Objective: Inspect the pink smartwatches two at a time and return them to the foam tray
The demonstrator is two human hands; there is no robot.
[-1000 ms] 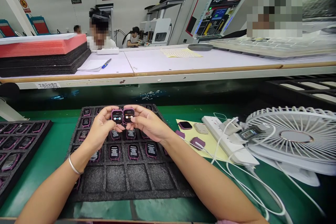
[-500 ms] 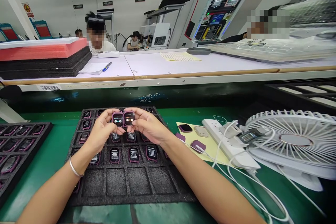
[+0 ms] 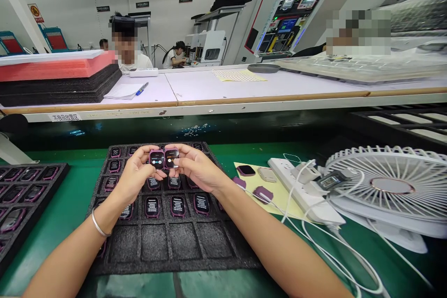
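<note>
Side by side above a black foam tray [image 3: 153, 242], two purple smartwatches without straps have their screens lit and facing me. My left hand [image 3: 138, 170] grips the left smartwatch [image 3: 157, 159] between thumb and fingers. The right smartwatch [image 3: 171, 157] is in my right hand [image 3: 195, 167], with the thumb over the lower right of its screen. The two watch cases appear to touch. Below them, several more purple smartwatches [image 3: 178, 206] sit in the tray's pockets, most showing white text; the front row of pockets shows bare foam.
A second watch tray [image 3: 31, 191] lies at the left. On the right are a yellow sheet [image 3: 282, 205] with watch parts, a white power strip [image 3: 293, 186] with loose cables, and a white fan [image 3: 391, 191]. Behind runs a raised shelf [image 3: 195, 88]; a person sits beyond it.
My right thumb has shifted slightly on the right smartwatch and now covers a button on its screen. Both hands and watches otherwise stay in place.
</note>
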